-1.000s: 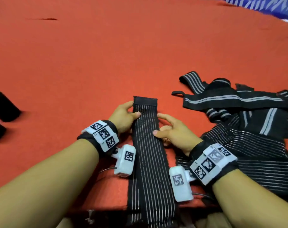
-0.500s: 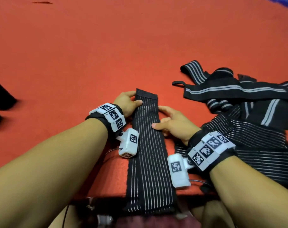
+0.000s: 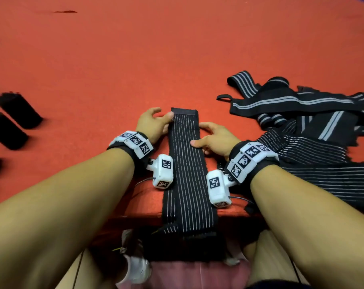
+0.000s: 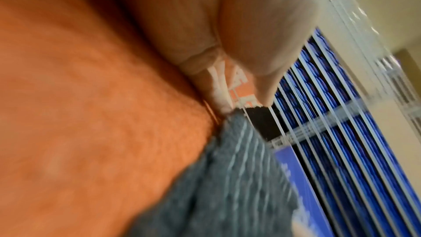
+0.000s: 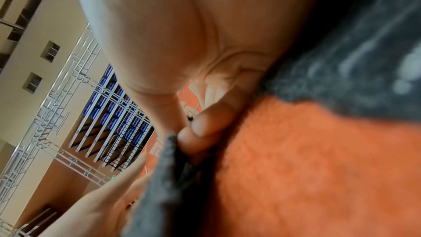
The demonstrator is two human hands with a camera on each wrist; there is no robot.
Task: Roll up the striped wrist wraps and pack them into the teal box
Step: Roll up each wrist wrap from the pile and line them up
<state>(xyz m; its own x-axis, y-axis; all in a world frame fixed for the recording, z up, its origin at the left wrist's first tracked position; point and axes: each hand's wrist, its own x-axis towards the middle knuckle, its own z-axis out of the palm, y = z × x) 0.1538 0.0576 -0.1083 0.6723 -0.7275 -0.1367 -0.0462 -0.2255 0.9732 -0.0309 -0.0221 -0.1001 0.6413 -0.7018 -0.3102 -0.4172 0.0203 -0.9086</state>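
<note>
Progress: three dark rolled bundles [image 3: 18, 110] lie at the far left of the red mat [image 3: 177, 49]; by their shape they are judged to be wraps already rolled.
Current wrap: one striped wrist wrap [image 3: 186, 163] lies flat and straight between the forearms, its near end hanging over the mat's front edge. No turn of the roll shows yet.
Left hand: the left hand [image 3: 153, 124] sits at the wrap's far left corner, thumb tip on the edge, other fingers loosely curled beside it. A closed grip cannot be confirmed.
Right hand: the right hand [image 3: 215, 138] lies at the wrap's right edge. The head view shows thumb and forefinger spread over the fabric; the right wrist view shows fingertips [image 5: 205, 127] tucked against the edge.
Remaining: roll this wrap, then the pile, then pack all rolls.
Pile: a heap of unrolled wraps [image 3: 302, 130] lies just beside the right hand, several straps overlapping.
Teal box: not visible in any view; its location cannot be told.
Obstruction: the heap crowds the right wrist, and the tangled straps are likely to snag when one is drawn out.
</note>
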